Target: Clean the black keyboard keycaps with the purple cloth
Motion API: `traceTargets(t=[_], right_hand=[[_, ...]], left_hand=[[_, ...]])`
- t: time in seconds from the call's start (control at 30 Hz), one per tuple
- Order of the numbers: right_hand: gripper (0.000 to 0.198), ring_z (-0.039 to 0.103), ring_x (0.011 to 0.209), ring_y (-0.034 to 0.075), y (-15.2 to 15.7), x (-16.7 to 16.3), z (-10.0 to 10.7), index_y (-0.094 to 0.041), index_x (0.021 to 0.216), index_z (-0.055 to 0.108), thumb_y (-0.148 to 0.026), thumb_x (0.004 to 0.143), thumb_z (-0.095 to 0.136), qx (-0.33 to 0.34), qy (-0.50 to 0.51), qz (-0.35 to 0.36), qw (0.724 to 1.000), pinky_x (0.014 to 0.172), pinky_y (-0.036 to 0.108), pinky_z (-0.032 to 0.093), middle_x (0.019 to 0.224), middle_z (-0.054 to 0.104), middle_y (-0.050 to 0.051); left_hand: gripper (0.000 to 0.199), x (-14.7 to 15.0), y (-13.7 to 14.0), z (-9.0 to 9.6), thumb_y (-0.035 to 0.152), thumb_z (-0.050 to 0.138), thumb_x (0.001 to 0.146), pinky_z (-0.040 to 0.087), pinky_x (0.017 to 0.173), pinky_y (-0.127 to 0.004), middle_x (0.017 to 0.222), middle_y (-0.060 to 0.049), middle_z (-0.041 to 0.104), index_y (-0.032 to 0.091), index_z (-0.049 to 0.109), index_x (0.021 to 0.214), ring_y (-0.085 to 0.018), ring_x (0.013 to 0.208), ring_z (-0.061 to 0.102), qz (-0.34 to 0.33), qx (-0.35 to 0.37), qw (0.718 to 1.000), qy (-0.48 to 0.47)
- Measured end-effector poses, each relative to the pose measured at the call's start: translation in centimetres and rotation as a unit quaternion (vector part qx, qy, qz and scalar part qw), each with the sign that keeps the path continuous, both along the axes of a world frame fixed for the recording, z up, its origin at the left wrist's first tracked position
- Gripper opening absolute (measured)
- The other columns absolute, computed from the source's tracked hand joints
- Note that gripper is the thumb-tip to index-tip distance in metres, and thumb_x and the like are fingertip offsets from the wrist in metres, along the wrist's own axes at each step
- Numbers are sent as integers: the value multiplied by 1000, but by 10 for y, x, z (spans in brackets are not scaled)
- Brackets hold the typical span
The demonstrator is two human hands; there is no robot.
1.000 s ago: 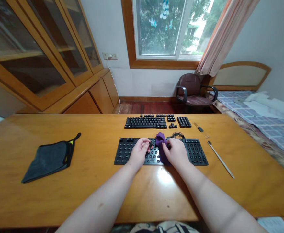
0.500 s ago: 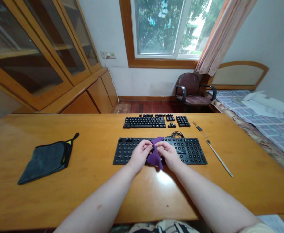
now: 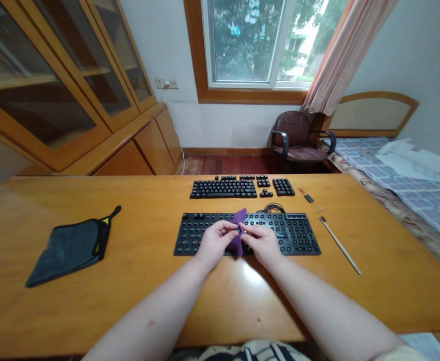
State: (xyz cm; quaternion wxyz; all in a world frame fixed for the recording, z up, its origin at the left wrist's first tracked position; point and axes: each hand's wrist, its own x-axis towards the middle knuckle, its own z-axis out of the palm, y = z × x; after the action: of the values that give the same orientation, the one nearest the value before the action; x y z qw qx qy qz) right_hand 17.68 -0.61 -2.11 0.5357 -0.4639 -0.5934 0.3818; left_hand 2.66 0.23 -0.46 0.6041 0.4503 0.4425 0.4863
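Note:
Over the middle of a black keyboard base (image 3: 298, 235), whose key switches are mostly bare, both hands meet at a purple cloth (image 3: 237, 246). My left hand (image 3: 214, 239) is closed, its thumb and fingertips pinching a small dark keycap, mostly hidden by the fingers and the fabric. My right hand (image 3: 264, 242) is closed too, pinching the cloth against that keycap. A couple of keycaps (image 3: 199, 216) sit on the base's upper left. Behind the base, removed black keycaps (image 3: 223, 189) are laid out in keyboard order.
A keycap puller (image 3: 309, 198) with wire loops and a thin long-handled brush (image 3: 340, 245) lie to the right. On the left is a folded dark grey cloth (image 3: 69, 245). A coiled black cable (image 3: 274, 207) rests behind the base. A chair (image 3: 295, 138) stands beyond the desk.
The purple cloth has been folded narrower and shifted slightly left between my fingers. My right hand has moved a little left, and my fingertips are closer together around the keycap.

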Motion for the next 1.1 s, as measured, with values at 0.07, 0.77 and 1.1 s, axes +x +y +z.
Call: traceTargets(t=[0.07,0.77,1.1], right_hand=[[23,63,61,17,-1,0,2,-25,91,73,-25,69,69,17,-12,-1,1000,61,29,52,72,72,4],[25,62,57,15,-3,1,4,-25,95,72,-23,71,64,31,-90,-10,995,58,28,51,65,70,1],[21,67,72,19,-4,3,1,-26,93,72,-23,78,58,76,-103,-17,992,68,32,52,81,73,5]], left_hand=[[19,1,-1,-1,23,72,60,47,60,-22,69,-1,67,14,62,74,-11,63,60,10,-1,1000,-5],[15,3,-4,0,24,72,61,47,59,-23,66,-1,67,14,68,73,-11,58,58,53,-6,998,14],[21,0,-3,-3,26,70,64,48,66,-26,78,-5,71,15,72,82,-14,67,61,45,15,997,57]])
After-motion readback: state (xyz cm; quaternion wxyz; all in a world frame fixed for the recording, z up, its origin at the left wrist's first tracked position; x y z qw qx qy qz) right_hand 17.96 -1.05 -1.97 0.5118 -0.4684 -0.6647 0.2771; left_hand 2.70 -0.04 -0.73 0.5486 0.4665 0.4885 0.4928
